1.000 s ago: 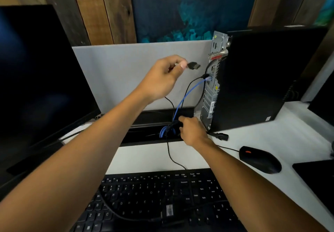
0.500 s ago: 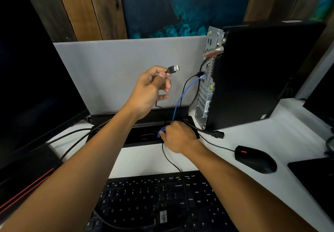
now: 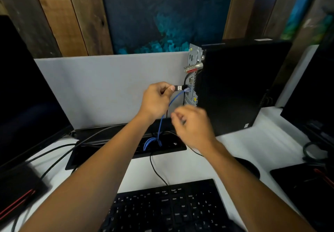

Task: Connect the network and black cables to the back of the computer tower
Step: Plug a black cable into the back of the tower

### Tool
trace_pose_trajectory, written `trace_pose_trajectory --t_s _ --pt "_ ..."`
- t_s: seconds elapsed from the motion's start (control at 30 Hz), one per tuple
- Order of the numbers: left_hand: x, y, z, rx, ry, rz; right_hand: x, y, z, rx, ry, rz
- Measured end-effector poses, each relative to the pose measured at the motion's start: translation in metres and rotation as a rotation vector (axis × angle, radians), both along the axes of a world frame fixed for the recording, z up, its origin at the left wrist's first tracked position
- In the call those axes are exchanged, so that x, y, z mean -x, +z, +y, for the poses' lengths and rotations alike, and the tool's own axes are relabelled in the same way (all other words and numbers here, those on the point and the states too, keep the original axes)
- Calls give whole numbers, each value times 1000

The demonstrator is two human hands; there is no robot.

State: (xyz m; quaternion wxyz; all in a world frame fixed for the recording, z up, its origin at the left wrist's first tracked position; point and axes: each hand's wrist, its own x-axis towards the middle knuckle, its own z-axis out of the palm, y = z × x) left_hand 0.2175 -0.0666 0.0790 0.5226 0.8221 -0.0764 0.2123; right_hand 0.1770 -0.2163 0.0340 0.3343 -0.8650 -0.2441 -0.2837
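- Left hand (image 3: 156,100): raised in front of the grey partition (image 3: 108,87), thumb and fingers pinching the black body of a USB plug (image 3: 178,88).
- USB plug: metal tip bare and silver, pointing right — just short of the tower's rear panel (image 3: 193,79), not seated.
- Network cable (image 3: 171,103): blue, its clear connector already in a port on the rear panel; it drops behind the hands and coils in the black desk cable tray (image 3: 126,152).
- Computer tower (image 3: 235,87): black, upright on the white desk (image 3: 253,145), metal back facing left.
- Right hand (image 3: 193,125): blurred, fingers curled, below the panel — whether it holds anything cannot be told.
- Keyboard (image 3: 171,210): black, nearest the viewer.
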Motion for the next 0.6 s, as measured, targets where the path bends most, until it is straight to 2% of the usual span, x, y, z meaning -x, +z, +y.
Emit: trace_pose_trajectory --t_s 0.1,0.2,0.4,0.6 --pt "-9 0 -4 -37 55 -45 -10 39 -24 -139 -135 -309" --pt "-13 -1 -9 -16 65 -40 -25 78 -41 -148 -235 -477" --pt "-17 0 -14 -38 99 -1 -56 103 -47 -35 -292 -457" --pt "-18 3 -18 -23 98 13 -62 98 -43 -62 -306 -487"
